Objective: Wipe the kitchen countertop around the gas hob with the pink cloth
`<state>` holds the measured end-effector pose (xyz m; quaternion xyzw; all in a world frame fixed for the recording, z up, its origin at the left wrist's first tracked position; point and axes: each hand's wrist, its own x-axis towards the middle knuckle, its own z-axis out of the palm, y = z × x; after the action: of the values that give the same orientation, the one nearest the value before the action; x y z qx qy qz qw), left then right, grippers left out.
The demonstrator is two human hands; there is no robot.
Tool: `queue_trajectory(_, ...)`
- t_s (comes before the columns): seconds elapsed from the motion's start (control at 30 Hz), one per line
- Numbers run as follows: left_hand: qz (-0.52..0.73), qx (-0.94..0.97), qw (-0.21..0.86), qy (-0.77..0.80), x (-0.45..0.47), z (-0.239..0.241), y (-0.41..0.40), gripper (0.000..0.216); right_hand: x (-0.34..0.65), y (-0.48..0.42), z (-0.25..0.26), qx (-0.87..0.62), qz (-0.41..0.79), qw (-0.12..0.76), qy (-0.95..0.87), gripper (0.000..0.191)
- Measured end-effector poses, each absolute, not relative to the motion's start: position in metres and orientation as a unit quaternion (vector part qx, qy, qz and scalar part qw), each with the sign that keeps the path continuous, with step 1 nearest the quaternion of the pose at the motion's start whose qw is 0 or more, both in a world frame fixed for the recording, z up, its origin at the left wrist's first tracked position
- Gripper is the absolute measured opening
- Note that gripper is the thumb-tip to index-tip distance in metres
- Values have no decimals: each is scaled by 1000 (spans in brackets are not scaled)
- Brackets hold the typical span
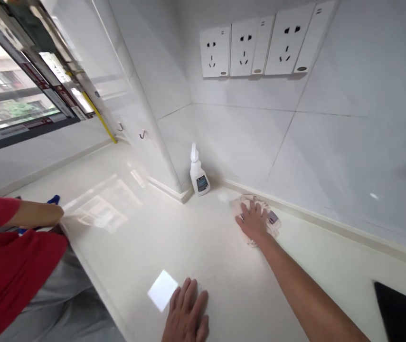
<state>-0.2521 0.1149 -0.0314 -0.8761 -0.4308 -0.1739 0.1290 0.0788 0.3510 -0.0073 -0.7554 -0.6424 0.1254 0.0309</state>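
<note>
My right hand (251, 222) is stretched far out and lies flat on a pale cloth (272, 219), pressing it onto the cream countertop (135, 237) close to the tiled back wall. Its fingers are spread over the cloth. My left hand (186, 311) rests palm down on the counter near the front edge, fingers together and flat, holding nothing. A white spray bottle (198, 173) with a dark label stands upright in the corner, left of the cloth and apart from it.
Another person in a red top (6, 266) stands at the left, an arm (35, 213) reaching over the counter's edge. Three wall sockets (256, 45) sit above. A window (17, 80) is at the upper left. A dark object (402, 311) lies at the lower right.
</note>
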Motion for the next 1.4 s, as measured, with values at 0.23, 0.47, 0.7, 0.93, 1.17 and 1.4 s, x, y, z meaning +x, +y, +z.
queue_trajectory(0.23, -164, -877, 132, -432, -253, -33, 115, 49, -26, 330, 13, -577, 188, 74, -792, 68)
queue_trajectory(0.47, -177, -882, 148, -411, -256, -31, 123, 41, -53, 211, 9, -462, 226, 141, -846, 51)
queue_trajectory(0.7, -180, -880, 147, -415, -255, -32, 124, 40, 93, 211, -23, -689, 150, 92, -704, 50)
queue_trajectory(0.93, -172, -873, 132, -436, -253, -34, 125, 40, 227, 155, -31, -856, 76, 66, -506, 66)
queue_trajectory(1.17, -172, -873, 110, -443, -253, -36, 128, 39, 183, 62, -54, -874, 32, 57, -482, 78)
queue_trajectory(1.4, -166, -868, 82, -460, -251, -40, 130, 39, 115, 16, -68, -825, -25, 192, -531, 48)
